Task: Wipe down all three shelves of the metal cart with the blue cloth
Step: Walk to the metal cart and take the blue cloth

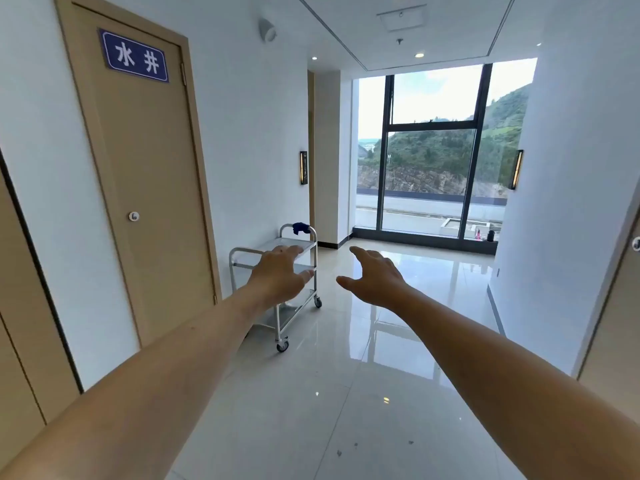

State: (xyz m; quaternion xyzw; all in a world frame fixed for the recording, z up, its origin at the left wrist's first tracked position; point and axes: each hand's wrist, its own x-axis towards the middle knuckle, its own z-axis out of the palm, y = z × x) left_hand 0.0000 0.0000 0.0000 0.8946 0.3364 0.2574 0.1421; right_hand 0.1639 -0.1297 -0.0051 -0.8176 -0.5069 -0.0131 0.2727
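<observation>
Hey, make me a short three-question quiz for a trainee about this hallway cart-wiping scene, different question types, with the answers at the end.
1. True or false: the left hand already holds the cloth.
2. Where is the cloth? A) on the floor B) draped over the cart handle's far end C) on the bottom shelf
3. Fill in: the cart stands against the wall on the ___ side of the hallway, past the door.

Key
1. False: both the left hand and the right hand are open and empty, short of the cart.
2. B
3. left
</observation>
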